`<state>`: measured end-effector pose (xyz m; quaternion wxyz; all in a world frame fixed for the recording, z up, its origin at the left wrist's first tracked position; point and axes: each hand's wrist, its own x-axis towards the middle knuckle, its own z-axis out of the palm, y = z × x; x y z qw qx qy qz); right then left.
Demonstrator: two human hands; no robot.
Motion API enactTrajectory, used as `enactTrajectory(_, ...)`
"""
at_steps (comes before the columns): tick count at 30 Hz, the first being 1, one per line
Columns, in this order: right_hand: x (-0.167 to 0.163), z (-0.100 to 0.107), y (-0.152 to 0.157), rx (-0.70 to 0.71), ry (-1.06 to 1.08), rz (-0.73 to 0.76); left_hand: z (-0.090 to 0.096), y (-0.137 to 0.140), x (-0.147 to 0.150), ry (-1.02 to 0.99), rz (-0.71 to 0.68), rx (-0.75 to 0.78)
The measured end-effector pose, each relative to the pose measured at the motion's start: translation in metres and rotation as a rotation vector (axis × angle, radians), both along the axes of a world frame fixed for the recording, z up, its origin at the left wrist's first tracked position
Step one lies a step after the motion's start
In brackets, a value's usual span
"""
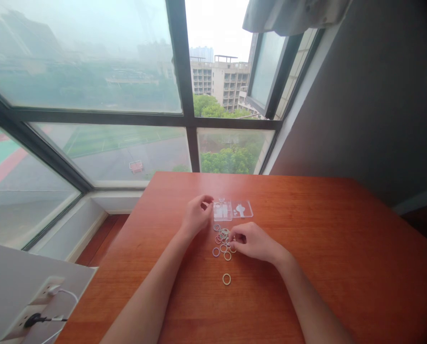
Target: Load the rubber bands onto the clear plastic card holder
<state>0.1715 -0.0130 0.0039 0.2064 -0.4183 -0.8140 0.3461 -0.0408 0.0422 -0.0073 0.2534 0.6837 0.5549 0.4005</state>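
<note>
A clear plastic box (223, 210) lies on the table with its lid (242, 209) folded out to the right; a white figure is printed on the lid. My left hand (198, 215) is closed at the box's left edge, thumb and fingertips pinching it. Just in front of the box is a loose pile of thin ring-shaped hair ties (223, 233) in pale green, pink, purple and cream. Over the pile's right side, my right hand (253, 242) pinches at one of them, partly hidden by the fingers. One cream hair tie (227, 279) lies apart, closer to me.
The reddish-brown wooden table (324, 248) reaches to a large window (231, 95), whose right pane stands ajar. At lower left, a wall socket (37, 306) has a white and a black plug in it. A grey wall (360, 110) rises on the right.
</note>
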Motion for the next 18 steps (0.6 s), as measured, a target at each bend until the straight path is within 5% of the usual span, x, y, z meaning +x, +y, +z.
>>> enactTrajectory(9, -0.002, 0.002, 0.009, -0.056, 0.369, -0.356, 0.013, -0.016, 0.011, -0.015, -0.196, 0.002)
enactTrajectory(18, -0.005, -0.006, 0.014, -0.136, 0.521, -0.438, 0.025, -0.03, 0.024, -0.052, -0.425, -0.051)
